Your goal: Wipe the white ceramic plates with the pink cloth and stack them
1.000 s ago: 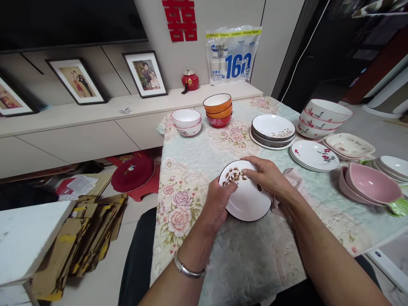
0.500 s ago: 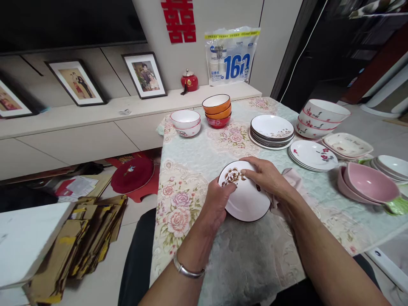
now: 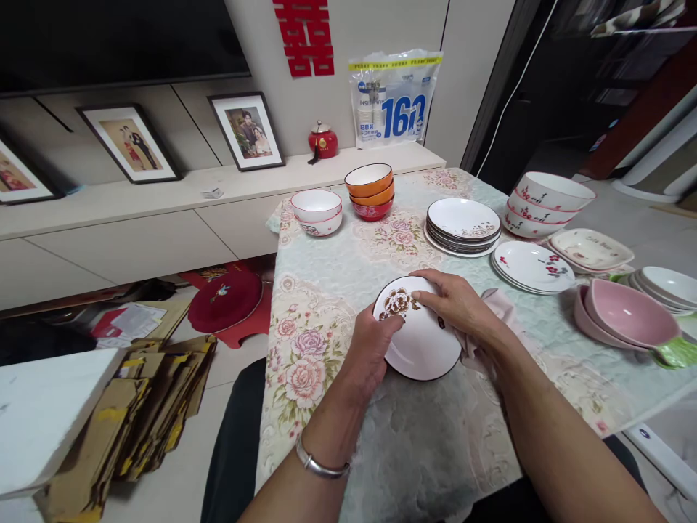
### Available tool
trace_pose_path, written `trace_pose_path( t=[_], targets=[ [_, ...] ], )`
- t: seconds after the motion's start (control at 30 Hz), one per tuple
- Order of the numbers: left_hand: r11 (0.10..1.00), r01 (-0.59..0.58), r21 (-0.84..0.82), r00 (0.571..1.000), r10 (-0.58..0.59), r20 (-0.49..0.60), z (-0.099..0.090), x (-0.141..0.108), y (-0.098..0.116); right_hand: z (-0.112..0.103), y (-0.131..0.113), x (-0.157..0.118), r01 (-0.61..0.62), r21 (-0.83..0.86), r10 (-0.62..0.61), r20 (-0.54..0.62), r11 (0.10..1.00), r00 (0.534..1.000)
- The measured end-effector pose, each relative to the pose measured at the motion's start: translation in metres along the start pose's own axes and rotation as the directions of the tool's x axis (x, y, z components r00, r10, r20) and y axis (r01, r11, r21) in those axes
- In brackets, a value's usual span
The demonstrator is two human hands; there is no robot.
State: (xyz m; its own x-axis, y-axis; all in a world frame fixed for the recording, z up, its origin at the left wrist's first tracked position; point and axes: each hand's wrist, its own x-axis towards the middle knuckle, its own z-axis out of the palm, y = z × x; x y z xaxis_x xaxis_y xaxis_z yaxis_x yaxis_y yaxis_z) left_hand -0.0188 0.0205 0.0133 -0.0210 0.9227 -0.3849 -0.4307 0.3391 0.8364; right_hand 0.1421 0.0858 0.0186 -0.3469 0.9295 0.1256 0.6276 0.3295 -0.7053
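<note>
A white plate (image 3: 422,345) with a dark rim and a brown flower pattern is held between both hands over the near part of the table, its face tilted up toward me. My left hand (image 3: 375,338) grips its left edge, thumb on the face beside the flower. From the upper right, my right hand (image 3: 449,301) grips the rim, thumb on the flower. Fingers of both hands are partly hidden behind the plate. A pale pink cloth (image 3: 498,309) bunches under and beside my right hand; whether the fingers hold it I cannot tell.
Beyond the hands stand white bowls (image 3: 317,212), orange bowls (image 3: 370,185) over a red one, and stacked dark-rimmed plates (image 3: 462,221). Rightward are flowered plates (image 3: 531,265), large bowls (image 3: 549,203) and pink bowls (image 3: 632,312). Flattened cardboard (image 3: 147,407) lies left of the table.
The camera view has shifted very slightly. Both hands and the plate keep nearly the same position and grip.
</note>
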Motion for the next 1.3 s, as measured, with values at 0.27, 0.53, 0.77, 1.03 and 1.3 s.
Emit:
trace_pose_path(
  t=[0.27, 0.53, 0.77, 1.03, 1.3],
  targets=[
    [1.000, 0.012, -0.014, 1.000, -0.013, -0.012, 0.000, 0.000, 0.000, -0.015, 0.005, 0.000, -0.022, -0.119, 0.029, 0.058, 0.993, 0.998],
    [1.000, -0.023, -0.016, 1.000, 0.023, -0.008, -0.002, 0.003, -0.004, -0.036, 0.001, -0.006, -0.059, -0.176, 0.101, 0.240, 0.983, 0.966],
    [1.000, -0.029, 0.006, 1.000, 0.029, -0.005, -0.003, 0.004, -0.006, -0.039, 0.007, -0.003, -0.071, -0.346, 0.183, 0.304, 0.936, 0.935],
    [1.000, -0.025, 0.002, 1.000, 0.025, -0.002, -0.002, 0.004, -0.005, -0.046, 0.008, -0.008, -0.051, -0.258, 0.135, 0.318, 0.965, 0.938],
    [1.000, -0.011, 0.007, 0.999, 0.011, -0.049, -0.002, 0.003, -0.003, -0.054, 0.026, -0.015, -0.031, -0.199, 0.084, 0.266, 0.980, 0.960]
  ],
)
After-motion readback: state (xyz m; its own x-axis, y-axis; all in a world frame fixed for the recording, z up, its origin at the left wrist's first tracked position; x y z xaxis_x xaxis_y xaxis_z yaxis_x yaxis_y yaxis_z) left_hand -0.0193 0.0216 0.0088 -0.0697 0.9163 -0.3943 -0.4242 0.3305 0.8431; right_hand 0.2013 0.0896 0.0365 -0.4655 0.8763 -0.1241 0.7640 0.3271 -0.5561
